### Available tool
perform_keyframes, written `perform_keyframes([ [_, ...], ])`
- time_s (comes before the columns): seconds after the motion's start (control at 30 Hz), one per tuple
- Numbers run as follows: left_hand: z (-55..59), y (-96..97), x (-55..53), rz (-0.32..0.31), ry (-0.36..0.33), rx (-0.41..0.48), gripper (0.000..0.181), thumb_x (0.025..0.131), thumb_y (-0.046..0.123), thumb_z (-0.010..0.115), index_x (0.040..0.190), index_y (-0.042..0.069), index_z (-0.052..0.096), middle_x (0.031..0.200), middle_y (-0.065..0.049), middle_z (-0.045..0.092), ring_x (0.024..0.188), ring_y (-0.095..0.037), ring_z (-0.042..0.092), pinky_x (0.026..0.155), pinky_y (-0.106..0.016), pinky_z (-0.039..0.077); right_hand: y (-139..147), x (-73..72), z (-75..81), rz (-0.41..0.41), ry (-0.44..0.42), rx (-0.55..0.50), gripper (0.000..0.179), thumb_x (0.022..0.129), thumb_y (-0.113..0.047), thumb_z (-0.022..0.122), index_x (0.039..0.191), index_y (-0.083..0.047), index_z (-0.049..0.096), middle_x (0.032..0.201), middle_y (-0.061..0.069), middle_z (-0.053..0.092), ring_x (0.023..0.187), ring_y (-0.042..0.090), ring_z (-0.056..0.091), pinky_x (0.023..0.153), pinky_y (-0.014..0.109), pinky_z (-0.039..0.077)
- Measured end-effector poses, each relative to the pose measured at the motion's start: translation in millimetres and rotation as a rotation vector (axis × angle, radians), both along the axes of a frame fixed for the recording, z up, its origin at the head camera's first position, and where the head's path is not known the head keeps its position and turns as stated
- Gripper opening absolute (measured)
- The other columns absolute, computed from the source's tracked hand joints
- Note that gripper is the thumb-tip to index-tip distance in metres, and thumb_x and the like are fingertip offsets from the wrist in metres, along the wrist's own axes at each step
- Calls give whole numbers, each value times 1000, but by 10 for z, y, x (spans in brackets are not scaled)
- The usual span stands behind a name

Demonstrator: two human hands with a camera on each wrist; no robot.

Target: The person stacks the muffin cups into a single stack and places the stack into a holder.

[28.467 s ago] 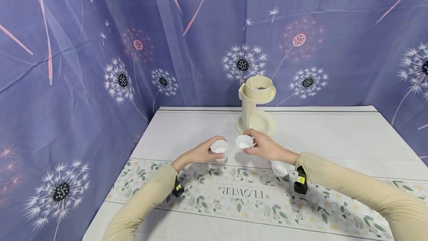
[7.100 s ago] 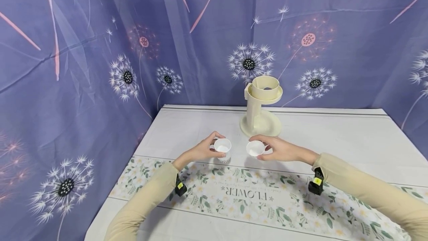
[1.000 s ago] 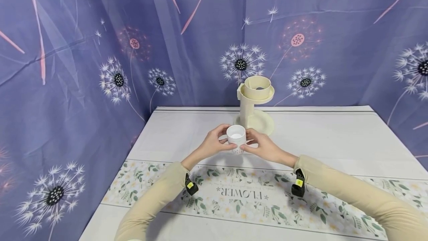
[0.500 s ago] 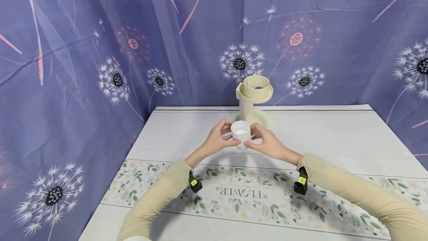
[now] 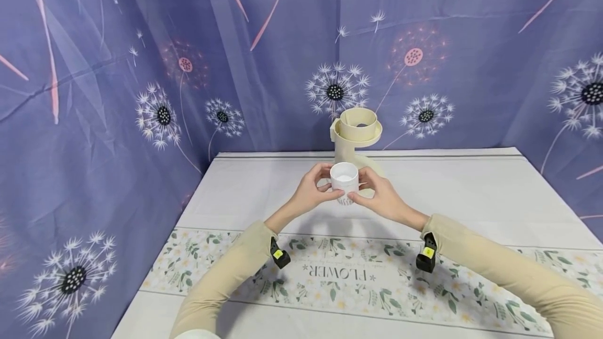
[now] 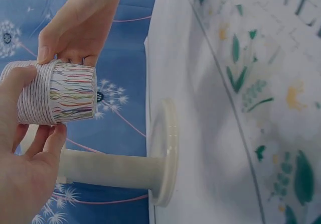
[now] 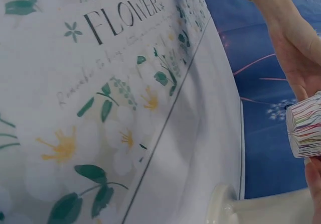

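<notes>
Both hands hold one stack of nested paper cups (image 5: pixel 344 184) up above the table, in front of a cream stand. The stack is upright, and its top cup looks empty. My left hand (image 5: pixel 312 190) grips it from the left, thumb at the near side; my right hand (image 5: pixel 383 195) grips it from the right in the same way. In the left wrist view, many ridged rims of the stack (image 6: pixel 60 92) lie close together, and the outermost cup wears wavy coloured lines. The right wrist view shows only the stack's lower end (image 7: pixel 307 126).
Just behind the hands stands the cream stand (image 5: pixel 345 149), with a round base and a ring that carries a short open cylinder (image 5: pixel 359 124). A white cloth with a floral band (image 5: pixel 339 286) covers the table. A purple dandelion curtain (image 5: pixel 264 67) hangs behind and at the left.
Seven seconds ago each hand held separate cups apart; a second ago both held one stack. Since then the stack has risen and moved slightly right and away, now partly covering the stand's base.
</notes>
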State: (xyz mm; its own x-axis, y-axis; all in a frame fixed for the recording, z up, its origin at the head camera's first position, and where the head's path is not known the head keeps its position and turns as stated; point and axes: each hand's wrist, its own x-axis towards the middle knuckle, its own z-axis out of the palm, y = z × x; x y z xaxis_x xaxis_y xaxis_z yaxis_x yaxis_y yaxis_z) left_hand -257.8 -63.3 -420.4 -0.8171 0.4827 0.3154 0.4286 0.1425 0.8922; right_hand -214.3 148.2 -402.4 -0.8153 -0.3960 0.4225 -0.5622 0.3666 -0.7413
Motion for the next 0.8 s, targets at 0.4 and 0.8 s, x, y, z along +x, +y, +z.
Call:
perform_keyframes([
  [0.4, 86, 43, -71, 6, 33, 41, 61, 84, 2, 73, 138, 5, 46, 127, -19, 56, 115, -30, 57, 100, -30, 49, 11, -35, 75, -54, 43, -19, 41, 88, -2, 67, 124, 7, 49, 112, 21, 62, 103, 33, 61, 88, 50, 52],
  [0.8, 184, 99, -115, 45, 25, 70, 62, 84, 3, 73, 138, 5, 44, 130, -20, 55, 122, -33, 55, 102, -33, 48, 5, -74, 161, -76, 114, -34, 40, 87, 1, 67, 122, 9, 50, 114, 23, 63, 103, 32, 61, 86, 52, 53],
])
